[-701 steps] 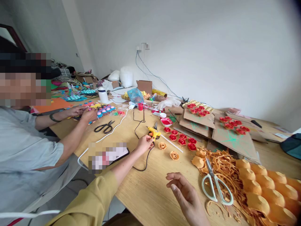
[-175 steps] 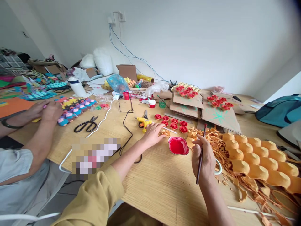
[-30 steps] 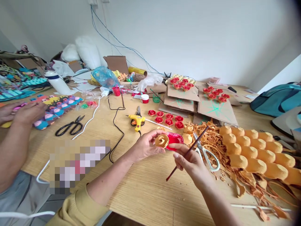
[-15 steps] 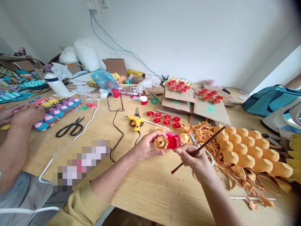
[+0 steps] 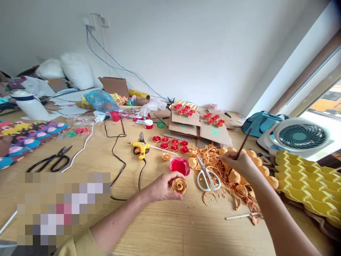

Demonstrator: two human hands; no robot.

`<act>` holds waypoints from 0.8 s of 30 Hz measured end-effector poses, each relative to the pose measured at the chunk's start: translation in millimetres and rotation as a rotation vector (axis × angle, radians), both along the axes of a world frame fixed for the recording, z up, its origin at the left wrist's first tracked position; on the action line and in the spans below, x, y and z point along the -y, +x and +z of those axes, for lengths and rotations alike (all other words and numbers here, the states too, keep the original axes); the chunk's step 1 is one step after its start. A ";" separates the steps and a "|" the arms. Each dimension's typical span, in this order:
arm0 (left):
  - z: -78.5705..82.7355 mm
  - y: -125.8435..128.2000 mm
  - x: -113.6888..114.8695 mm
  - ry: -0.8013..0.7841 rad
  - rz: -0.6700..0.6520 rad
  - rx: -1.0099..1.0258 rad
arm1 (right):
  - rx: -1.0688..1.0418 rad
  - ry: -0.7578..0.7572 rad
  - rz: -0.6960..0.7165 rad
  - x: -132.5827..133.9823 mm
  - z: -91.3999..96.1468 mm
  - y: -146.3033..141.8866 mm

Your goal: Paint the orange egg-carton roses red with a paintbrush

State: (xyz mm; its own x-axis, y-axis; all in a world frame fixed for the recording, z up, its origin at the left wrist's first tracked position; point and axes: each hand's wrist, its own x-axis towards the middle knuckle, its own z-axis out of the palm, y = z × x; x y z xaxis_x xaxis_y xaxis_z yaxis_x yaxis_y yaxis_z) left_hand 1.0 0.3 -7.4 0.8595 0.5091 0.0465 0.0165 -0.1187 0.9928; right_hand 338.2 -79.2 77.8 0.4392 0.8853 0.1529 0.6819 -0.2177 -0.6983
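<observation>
My left hand (image 5: 161, 186) pinches an unpainted orange paper rose (image 5: 179, 185) just above the wooden table (image 5: 170, 227). Behind the rose sits a small dish of red paint (image 5: 179, 165). My right hand (image 5: 238, 164) grips a thin dark paintbrush (image 5: 243, 143), held out to the right over a heap of orange paper scraps (image 5: 213, 160). White-handled scissors (image 5: 207, 176) lie between my two hands. Another unpainted rose (image 5: 166, 156) lies behind the dish.
Several red painted roses (image 5: 170, 143) lie beyond the dish, more on cardboard sheets (image 5: 211, 129). A yellow glue gun (image 5: 140, 148) with a black cord, black scissors (image 5: 50, 163), orange egg tray (image 5: 259, 167), yellow egg tray (image 5: 309, 177), a fan (image 5: 299, 137) and a blue bag (image 5: 259, 122) surround the area.
The view has swung right; the co-worker's hands are out of sight. My right hand moved right with the brush, away from the rose and over the scraps. My left hand lowered the rose.
</observation>
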 end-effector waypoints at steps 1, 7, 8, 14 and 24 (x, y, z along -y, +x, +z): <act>-1.8 0.8 1.5 0.005 -0.010 -0.009 | 0.040 -0.039 -0.016 -6.7 -1.3 3.7; -13.6 2.8 1.2 0.019 -0.038 -0.002 | 0.200 -0.203 -0.124 -39.8 -11.8 11.8; -15.0 2.9 0.9 0.018 -0.042 0.003 | 0.210 -0.212 -0.138 -41.8 -12.2 12.5; -17.0 3.7 1.6 -0.061 -0.059 0.035 | 0.181 -0.104 -0.149 -33.4 -8.3 15.8; -26.9 1.4 7.3 -0.324 -0.076 0.084 | -0.252 0.153 0.085 -10.0 -15.4 -5.3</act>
